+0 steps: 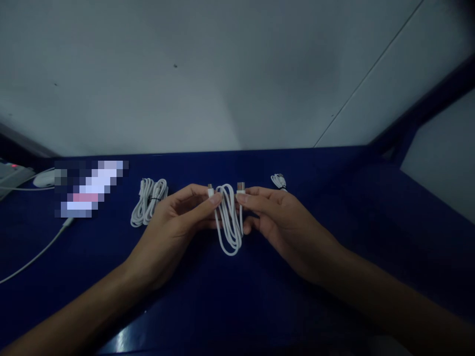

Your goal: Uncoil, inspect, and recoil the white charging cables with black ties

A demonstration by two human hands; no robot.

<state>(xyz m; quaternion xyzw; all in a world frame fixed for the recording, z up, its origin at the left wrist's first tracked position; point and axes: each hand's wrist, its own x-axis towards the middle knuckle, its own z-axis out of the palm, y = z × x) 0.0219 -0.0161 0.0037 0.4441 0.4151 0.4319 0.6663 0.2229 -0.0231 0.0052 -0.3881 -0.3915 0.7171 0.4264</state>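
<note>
Between both hands a white USB cable (pixel 230 222) is held up in loose coils above the blue table. My left hand (pixel 181 212) pinches it near the small plug, with the thumb over the coils. The thumb and fingers of my right hand (pixel 270 210) are closed on the end with the wider metal USB plug (pixel 241 187). Both plugs point upward and away from me. The loops hang down below the fingers, and I see no tie on them.
Tied white cables (pixel 148 200) lie left of my left hand, partly behind it. A smaller tied cable (pixel 279 182) lies beyond my right hand. A pixelated bright device (pixel 92 190) with a cord, a white mouse-like object (pixel 44 178) and a power strip (pixel 15 173) are at left. A pale wall (pixel 222 99) rises behind the blue table (pixel 237 296).
</note>
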